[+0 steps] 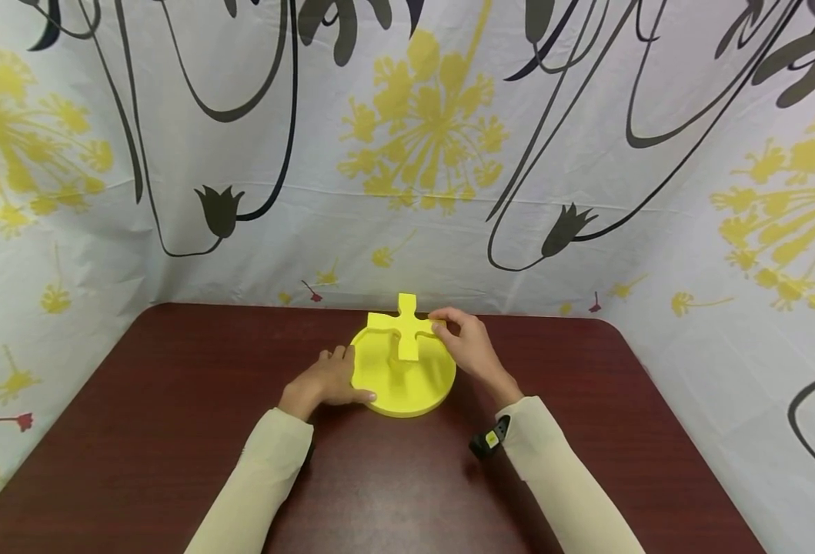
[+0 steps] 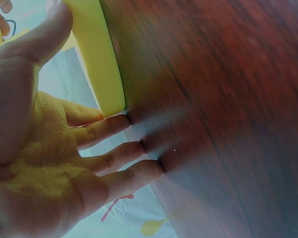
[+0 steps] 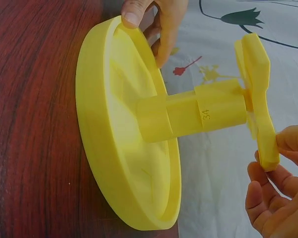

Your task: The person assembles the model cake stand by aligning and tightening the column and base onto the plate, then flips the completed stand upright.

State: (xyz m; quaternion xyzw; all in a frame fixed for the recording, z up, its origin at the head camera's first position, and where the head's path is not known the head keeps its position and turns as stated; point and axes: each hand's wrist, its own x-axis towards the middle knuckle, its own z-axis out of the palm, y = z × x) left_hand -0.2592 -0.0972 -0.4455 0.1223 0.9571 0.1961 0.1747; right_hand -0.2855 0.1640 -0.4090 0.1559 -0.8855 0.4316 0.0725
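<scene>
Pinching one arm of the yellow cross-shaped handle [image 1: 407,326] with the right hand [image 1: 472,350], thumb against fingers. Clasping the left side of the round yellow base [image 3: 89,99] with the left hand [image 1: 327,377], laying the thumb over the rim and touching a few fingertips down on the surface [image 1: 137,431]. So basically working with hands apart, gripping two parts of one piece. Seeing a stout yellow stem [image 3: 181,116] between them, rising from the middle of the base. Finding the whole lot near the far edge of the surface, roughly central.

Probably wanting firm pressure on the base and a lighter touch up top, imo. Maybe risking a sideways tilt by pinching just one arm; likely doing better by gripping closer to the hub and staying square to the stem.

As for writing, reading "34" sideways on the stem. Not spotting any brand, and not making out any lettering on the black wrist device [image 1: 490,439]. Otherwise just seeing flower-print cloth [image 1: 449,269] behind.
</scene>
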